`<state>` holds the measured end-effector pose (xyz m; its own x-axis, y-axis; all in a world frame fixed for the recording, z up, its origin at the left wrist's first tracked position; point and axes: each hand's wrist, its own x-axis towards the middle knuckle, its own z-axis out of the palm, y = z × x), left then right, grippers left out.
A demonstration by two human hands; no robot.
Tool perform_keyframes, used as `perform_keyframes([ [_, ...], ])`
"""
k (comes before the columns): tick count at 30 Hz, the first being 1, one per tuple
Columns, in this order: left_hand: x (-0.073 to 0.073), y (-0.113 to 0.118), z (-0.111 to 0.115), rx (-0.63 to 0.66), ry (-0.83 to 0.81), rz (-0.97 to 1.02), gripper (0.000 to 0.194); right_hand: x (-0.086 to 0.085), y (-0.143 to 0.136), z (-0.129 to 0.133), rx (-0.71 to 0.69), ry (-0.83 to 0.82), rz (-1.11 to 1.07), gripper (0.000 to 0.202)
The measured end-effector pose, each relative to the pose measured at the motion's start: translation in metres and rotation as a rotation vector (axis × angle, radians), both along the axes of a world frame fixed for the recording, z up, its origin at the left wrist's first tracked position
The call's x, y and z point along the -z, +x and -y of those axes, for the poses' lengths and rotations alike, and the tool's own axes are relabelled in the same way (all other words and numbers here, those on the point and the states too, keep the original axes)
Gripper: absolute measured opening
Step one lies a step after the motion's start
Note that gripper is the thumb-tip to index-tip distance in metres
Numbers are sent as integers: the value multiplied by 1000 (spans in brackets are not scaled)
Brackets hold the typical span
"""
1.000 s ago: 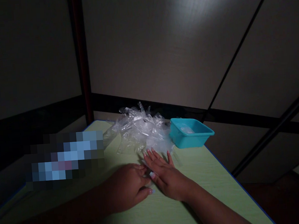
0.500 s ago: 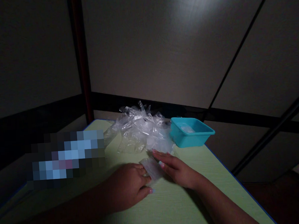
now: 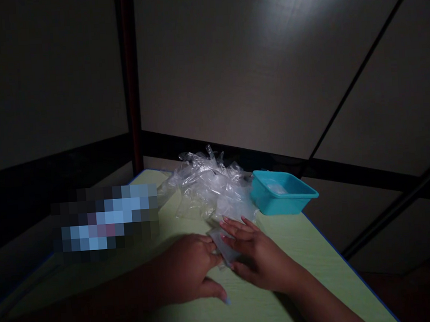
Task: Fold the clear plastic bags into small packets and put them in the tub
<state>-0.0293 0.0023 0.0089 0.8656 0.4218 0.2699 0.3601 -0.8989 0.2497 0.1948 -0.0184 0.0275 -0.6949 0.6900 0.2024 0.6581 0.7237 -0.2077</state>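
Near: green tabletop [image 3: 255, 310] with blue edge. Left hand [image 3: 189, 270] low over it, thumb spread wide of fingers, fingertips at left edge of small folded piece of clear plastic [image 3: 223, 244]. Right hand [image 3: 262, 256] opposite, fingers fanned over same piece, thumb apart from them; piece lies flat on tabletop between hands. Beyond, to left: pixelated patch [image 3: 108, 217], contents unreadable. Just past fingertips: crumpled heap of clear plastic [image 3: 212, 181]. Beside heap, right: turquoise basket [image 3: 282, 206], whitish item [image 3: 276, 188] inside. Farthest: dark panelled wall [image 3: 224, 82].
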Motion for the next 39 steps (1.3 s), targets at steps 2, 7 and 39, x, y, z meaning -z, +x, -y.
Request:
perform_keyframes([
  [2, 4, 0, -2, 5, 0, 26, 56, 0, -2, 1, -39, 90, -50, 48],
  [7, 10, 1, -5, 14, 14, 33, 67, 4, -6, 1, -82, 211, -198, 14],
  [39, -1, -6, -7, 33, 128, -25, 54, 14, -3, -3, -52, -114, -309, 16],
])
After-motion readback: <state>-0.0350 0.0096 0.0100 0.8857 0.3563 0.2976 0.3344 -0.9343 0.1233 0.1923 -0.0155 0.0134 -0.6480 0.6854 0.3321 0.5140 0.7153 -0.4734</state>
